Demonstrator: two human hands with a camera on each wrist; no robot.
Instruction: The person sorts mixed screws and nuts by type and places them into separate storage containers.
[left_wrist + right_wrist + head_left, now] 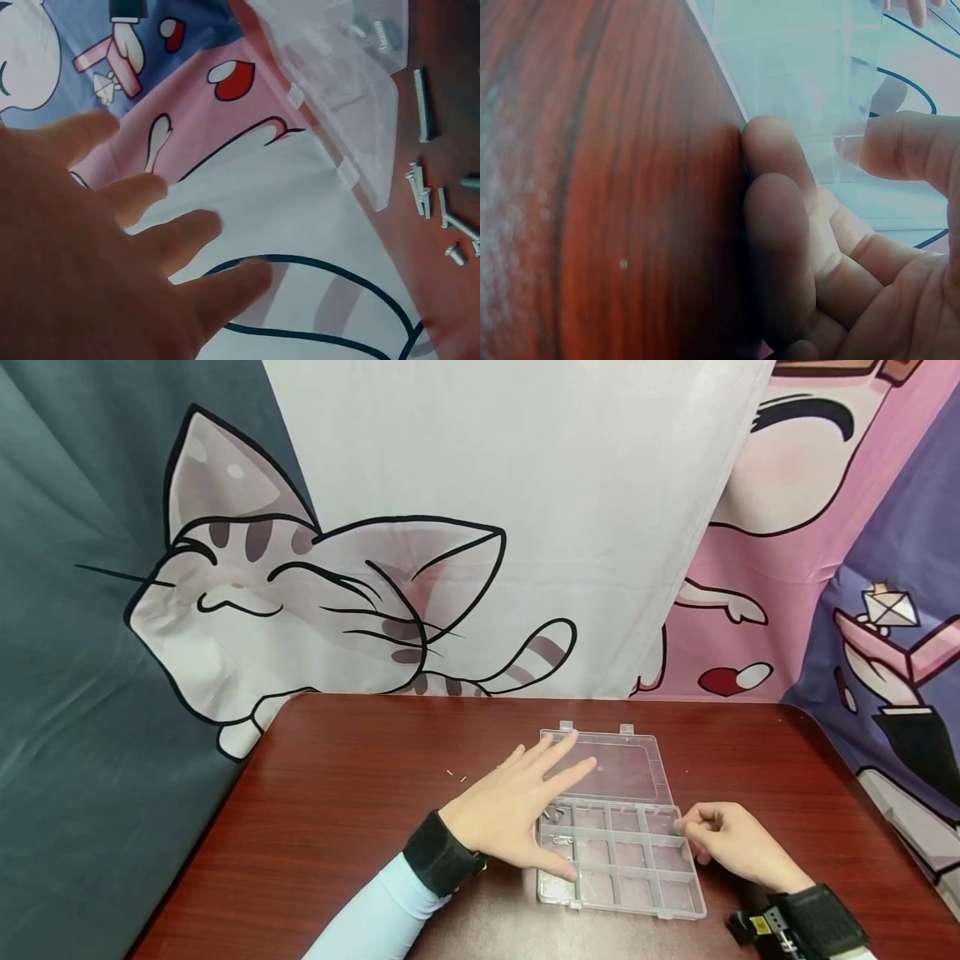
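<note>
A clear plastic compartment box (pixel 622 909) lies on the table with its lid (pixel 618 772) swung back flat. Its left-hand compartments hold small screws (pixel 553 814); the others look bare. Spread wide, my left hand (pixel 510 806) hovers over the box's left side and partly hides it, gripping nothing. The left wrist view shows the fingers (pixel 184 244) straight and apart. At the box's right edge, my right hand (pixel 733 845) pinches the rim between thumb and curled fingers. In the right wrist view, those fingertips (pixel 776 217) lie against the box's side.
Loose screws (pixel 418 189) and a longer screw (pixel 424 105) lie on the table beside the box, mostly behind my left hand in the head view. The brown table (pixel 337 843) ends at a printed cloth (pixel 600 485) hanging behind it.
</note>
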